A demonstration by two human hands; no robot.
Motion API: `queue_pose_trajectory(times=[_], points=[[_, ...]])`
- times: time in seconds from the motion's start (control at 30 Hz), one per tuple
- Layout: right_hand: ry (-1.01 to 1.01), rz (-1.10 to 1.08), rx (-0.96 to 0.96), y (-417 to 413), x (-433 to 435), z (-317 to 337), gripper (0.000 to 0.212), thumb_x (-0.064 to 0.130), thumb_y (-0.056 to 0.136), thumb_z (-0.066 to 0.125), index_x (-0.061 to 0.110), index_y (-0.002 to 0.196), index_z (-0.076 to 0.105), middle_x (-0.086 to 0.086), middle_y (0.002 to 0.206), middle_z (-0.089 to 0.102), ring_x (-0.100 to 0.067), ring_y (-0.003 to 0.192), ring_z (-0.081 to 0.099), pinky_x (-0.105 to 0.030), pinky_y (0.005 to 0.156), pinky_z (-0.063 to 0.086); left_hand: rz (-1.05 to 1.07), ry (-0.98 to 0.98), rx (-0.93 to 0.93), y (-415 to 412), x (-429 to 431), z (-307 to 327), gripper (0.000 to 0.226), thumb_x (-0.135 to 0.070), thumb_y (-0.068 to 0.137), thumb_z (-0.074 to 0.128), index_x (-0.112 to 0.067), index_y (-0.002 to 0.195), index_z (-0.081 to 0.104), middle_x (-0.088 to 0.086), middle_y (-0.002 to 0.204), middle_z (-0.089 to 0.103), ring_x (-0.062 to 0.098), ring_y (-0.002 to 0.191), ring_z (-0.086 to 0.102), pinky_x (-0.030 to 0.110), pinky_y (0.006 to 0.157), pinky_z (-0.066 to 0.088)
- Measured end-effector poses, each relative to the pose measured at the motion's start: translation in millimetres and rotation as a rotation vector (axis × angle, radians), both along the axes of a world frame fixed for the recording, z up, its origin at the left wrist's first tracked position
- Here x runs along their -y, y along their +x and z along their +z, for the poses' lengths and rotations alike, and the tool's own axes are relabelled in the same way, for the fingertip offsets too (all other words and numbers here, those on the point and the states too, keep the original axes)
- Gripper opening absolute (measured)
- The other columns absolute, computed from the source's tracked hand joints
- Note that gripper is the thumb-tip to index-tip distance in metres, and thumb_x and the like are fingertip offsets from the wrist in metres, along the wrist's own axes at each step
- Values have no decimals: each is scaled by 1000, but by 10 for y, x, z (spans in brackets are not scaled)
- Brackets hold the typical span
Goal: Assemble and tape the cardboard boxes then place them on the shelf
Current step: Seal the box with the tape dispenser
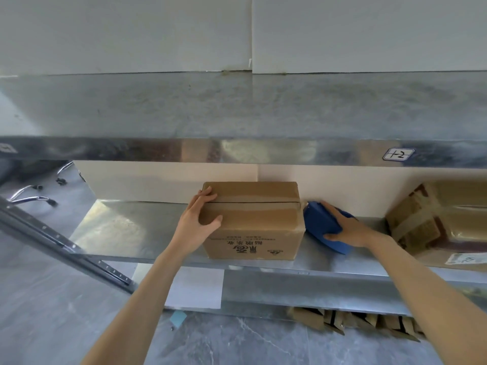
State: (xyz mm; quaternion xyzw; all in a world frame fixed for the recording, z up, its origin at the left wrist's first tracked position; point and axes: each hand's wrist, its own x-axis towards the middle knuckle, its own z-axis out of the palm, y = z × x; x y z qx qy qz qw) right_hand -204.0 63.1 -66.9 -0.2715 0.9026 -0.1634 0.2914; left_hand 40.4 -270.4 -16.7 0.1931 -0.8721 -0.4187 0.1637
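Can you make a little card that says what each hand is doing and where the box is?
box: cardboard box on the metal shelf, top seam taped
left hand: grips the box's top left corner
right hand: holds a blue tape dispenser at the box's right side
neighbour: second taped box farther right

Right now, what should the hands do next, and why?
Probably tear the tape: the right hand holds the blue plastic tape dispenser at the right end of the brown cardboard box, whose top seam looks taped; the left hand steadies it.
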Motion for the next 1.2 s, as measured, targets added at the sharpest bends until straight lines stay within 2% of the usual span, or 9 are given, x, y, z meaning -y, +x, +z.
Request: queue_pose_trajectory(times=[0.17, 0.3, 0.47, 0.6, 0.73, 0.83, 0.9, 1.03, 1.2], points=[[-81, -45, 21, 25, 14, 16, 106, 25, 82, 77, 44, 154, 0, 3, 159, 26, -29, 137, 36, -43, 108, 39, -82, 16, 24, 33, 91, 53, 51, -25, 87, 74, -29, 134, 55, -23, 149, 38, -2, 133, 41, 24, 110, 35], [-240, -112, 14, 181, -24, 69, 104, 20, 80, 78, 47, 152, 6, 3, 154, 35, -30, 129, 45, -49, 101, 45, -121, 41, 14, 48, 107, 47, 52, -28, 87, 75, -30, 135, 54, -24, 150, 37, -3, 134, 39, 25, 110, 35], [-421, -245, -115, 476, 99, 388, 79, 28, 97, 57, 63, 144, 5, 4, 148, 39, -29, 120, 52, -45, 96, 50, -115, 42, -24, 32, 93, 24, 50, -26, 87, 75, -26, 133, 56, -21, 149, 38, -4, 131, 39, 29, 111, 37], [-539, -342, -248, 659, 259, 714, 68, 28, 99, 52, 61, 144, 13, 8, 148, 44, -31, 120, 54, -44, 93, 50, -135, 50, -44, 63, 103, 16, 51, -26, 85, 76, -26, 133, 57, -21, 149, 39, -3, 133, 39, 27, 111, 36], [-498, -330, -369, 825, 397, 845, 66, 30, 97, 56, 59, 140, 15, -6, 124, 63, -36, 93, 64, -50, 79, 55, -96, 52, -67, 84, 158, 49, 47, -24, 84, 78, -28, 127, 61, -19, 144, 45, -1, 131, 43, 15, 108, 32], [-544, -358, -326, 908, 457, 834, 64, 31, 96, 59, 59, 137, 19, 4, 131, 59, -31, 100, 63, -47, 82, 54, -76, 48, -65, 131, 207, 64, 45, -22, 84, 78, -27, 126, 62, -17, 144, 47, -1, 129, 43, -2, 96, 26], [-566, -349, -283, 945, 477, 837, 66, 29, 95, 62, 56, 139, 21, 8, 136, 55, -28, 104, 62, -46, 84, 55, -79, 54, -60, 180, 254, 63, 44, -21, 84, 77, -26, 125, 62, -17, 144, 46, -1, 129, 43, 0, 98, 26], [-576, -271, -254, 1011, 528, 914, 74, 24, 92, 67, 54, 142, 20, 8, 141, 49, -19, 101, 59, -36, 80, 54, -71, 72, -77, 258, 344, 66, 39, -17, 85, 76, -21, 122, 65, -14, 142, 49, 4, 129, 46, 19, 105, 31], [-510, -225, -337, 1033, 540, 1090, 77, 22, 92, 67, 44, 147, 18, -3, 134, 52, -26, 95, 59, -36, 69, 51, -76, 126, -107, 277, 366, 43, 35, -14, 84, 77, -22, 117, 67, -18, 138, 52, 2, 128, 48, 12, 102, 30]])
